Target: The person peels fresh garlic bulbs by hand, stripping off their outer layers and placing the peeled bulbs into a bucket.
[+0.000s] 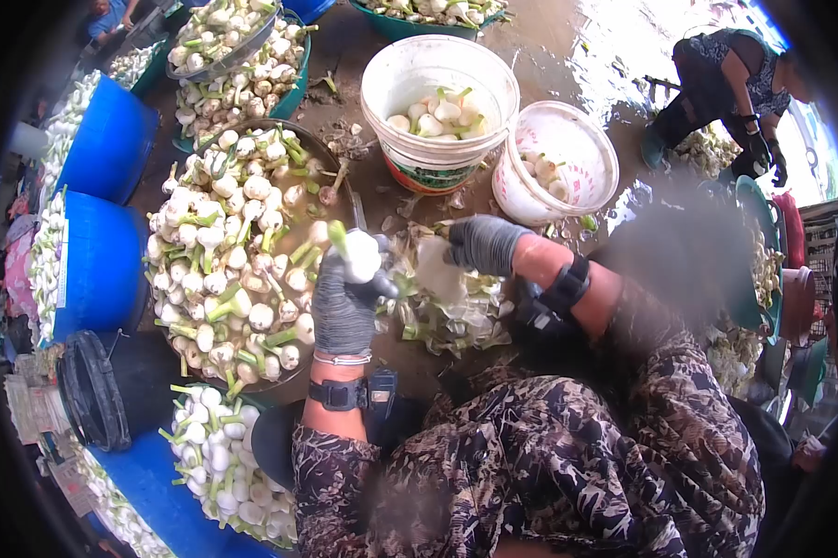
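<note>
In a grey glove, my left hand point(346, 302) is closed around a white garlic bulb point(359, 256) with a short green stem. A narrow grey blade-like strip point(356, 209) shows just behind the bulb; I cannot tell what holds it. My right hand point(487, 245), also gloved, is to the right with its fingers curled together. A pale, blurred garlic skin point(439, 270) hangs at its fingertips. Below lies a heap of stripped skins and green leaves point(456, 321). Left of my hands, a wide round basin point(321, 153) holds many untrimmed garlic bulbs point(242, 209).
A white bucket point(414, 153) and a smaller white pail point(512, 191) hold cleaned bulbs ahead. Blue tubs point(98, 265), a black bucket point(89, 395) and a pile of white garlic point(224, 456) stand left. Another person point(739, 93) bends over at the far right.
</note>
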Demonstrator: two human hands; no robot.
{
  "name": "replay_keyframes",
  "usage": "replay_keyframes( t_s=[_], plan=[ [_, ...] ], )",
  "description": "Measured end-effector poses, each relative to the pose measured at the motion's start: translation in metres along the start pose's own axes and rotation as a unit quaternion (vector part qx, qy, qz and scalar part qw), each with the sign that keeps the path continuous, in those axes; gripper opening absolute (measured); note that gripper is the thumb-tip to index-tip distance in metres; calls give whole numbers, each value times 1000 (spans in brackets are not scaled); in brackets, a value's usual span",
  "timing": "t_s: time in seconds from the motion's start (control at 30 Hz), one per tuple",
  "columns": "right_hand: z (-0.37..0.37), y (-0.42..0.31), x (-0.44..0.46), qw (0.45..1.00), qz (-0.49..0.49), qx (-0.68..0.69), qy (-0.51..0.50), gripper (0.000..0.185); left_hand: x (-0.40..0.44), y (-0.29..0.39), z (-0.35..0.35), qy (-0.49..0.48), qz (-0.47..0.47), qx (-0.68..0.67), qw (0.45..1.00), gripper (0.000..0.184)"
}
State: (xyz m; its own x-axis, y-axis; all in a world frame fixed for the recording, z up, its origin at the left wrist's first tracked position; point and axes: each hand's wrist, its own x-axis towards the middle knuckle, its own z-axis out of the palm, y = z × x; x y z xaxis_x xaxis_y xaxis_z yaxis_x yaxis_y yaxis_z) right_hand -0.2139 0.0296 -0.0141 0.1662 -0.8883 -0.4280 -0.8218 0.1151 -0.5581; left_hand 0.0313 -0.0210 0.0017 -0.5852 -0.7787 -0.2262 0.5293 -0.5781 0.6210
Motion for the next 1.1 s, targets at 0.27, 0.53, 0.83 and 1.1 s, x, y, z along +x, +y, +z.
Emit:
replay_keyframes(
  t_s=[0.27,0.53,0.83,1.1],
  plan=[
    [-12,-71,-22,892,-140,382,197,25,8,-28,1,46,194,456,867,48],
    [-63,-62,54,905,-3,64,420,31,-17,-11,30,88,113,253,957,43],
    [55,-135,207,963,-163,-185,107,32,-31,17,18,99,140,206,964,25],
    [57,-164,229,904,-113,-411,-15,43,-35,32,9,135,133,196,962,25]
  ],
)
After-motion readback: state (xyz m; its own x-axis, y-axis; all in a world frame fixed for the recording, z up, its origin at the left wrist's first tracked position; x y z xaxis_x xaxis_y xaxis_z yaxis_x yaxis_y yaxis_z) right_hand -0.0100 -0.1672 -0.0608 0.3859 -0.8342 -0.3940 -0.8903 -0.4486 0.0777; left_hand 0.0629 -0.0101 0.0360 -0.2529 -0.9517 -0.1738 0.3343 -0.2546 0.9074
